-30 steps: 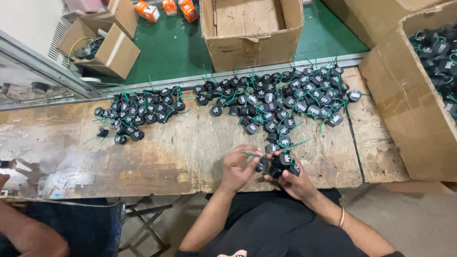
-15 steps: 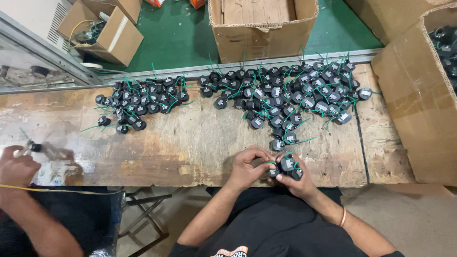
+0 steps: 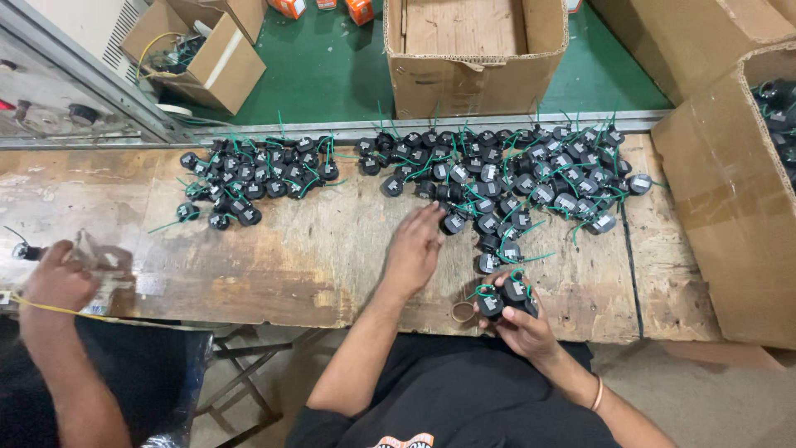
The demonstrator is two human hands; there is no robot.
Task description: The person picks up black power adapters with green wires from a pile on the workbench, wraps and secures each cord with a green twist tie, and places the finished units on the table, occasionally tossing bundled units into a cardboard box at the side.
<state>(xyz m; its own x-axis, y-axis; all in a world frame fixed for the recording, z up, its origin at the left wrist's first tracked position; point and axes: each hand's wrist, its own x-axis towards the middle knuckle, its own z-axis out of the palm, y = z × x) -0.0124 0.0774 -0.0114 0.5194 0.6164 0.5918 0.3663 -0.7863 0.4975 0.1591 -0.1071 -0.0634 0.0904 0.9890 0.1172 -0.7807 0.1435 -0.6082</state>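
Worn wooden bench: your right hand grips a few bundled black parts; left hand, fingers loose, touches big unsorted pile. Small pile lies farther left. Most left, I'd judge.

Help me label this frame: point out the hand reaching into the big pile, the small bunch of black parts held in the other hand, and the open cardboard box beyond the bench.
left hand (image 3: 414, 249), head view, back of hand.
held bunch (image 3: 506, 297), head view, top of a black part.
cardboard box (image 3: 473, 83), head view, front wall.
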